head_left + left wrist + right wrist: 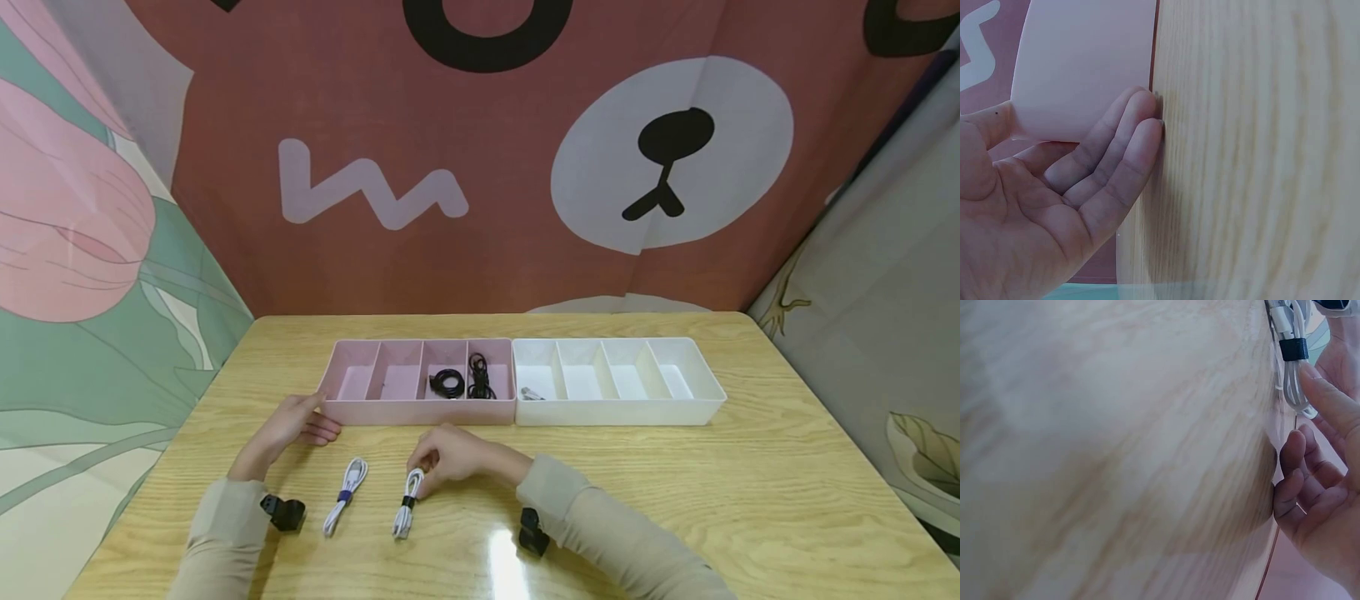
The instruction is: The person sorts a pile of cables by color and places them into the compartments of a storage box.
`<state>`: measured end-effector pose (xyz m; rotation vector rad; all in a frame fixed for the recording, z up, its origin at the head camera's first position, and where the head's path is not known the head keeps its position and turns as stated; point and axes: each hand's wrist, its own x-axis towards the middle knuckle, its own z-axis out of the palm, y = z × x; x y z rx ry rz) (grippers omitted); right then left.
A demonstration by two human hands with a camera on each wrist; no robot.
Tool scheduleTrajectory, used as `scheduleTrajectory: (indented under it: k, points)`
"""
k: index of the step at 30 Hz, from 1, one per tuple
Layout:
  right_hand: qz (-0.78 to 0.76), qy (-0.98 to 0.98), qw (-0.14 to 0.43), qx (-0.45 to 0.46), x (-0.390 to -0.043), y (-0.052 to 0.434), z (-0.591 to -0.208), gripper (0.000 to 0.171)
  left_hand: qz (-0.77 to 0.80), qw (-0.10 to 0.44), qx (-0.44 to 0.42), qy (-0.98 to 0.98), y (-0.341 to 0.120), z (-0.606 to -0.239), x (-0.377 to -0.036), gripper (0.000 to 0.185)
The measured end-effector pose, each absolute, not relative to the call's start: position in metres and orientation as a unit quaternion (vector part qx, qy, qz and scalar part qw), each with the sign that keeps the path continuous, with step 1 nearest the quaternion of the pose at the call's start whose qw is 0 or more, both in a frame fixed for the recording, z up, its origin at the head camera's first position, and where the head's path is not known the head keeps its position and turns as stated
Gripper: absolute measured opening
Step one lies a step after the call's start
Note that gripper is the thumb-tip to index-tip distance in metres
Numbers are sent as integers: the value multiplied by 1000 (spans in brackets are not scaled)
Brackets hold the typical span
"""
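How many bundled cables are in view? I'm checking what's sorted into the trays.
4. Two white cable bundles lie on the table: one between the hands, one at the right hand. Two black cable bundles sit in the pink tray. A small item in the white tray is unclear.
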<state>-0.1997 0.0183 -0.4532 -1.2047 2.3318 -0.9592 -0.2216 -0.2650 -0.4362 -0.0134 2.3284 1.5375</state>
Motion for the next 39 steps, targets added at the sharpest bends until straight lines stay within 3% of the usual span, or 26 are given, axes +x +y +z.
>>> scheduleTrajectory:
  k: [39]
  points:
    - [-478,762,224,-376,-197,25,-450,19,548,177,14,817,-268,-437,-221,66]
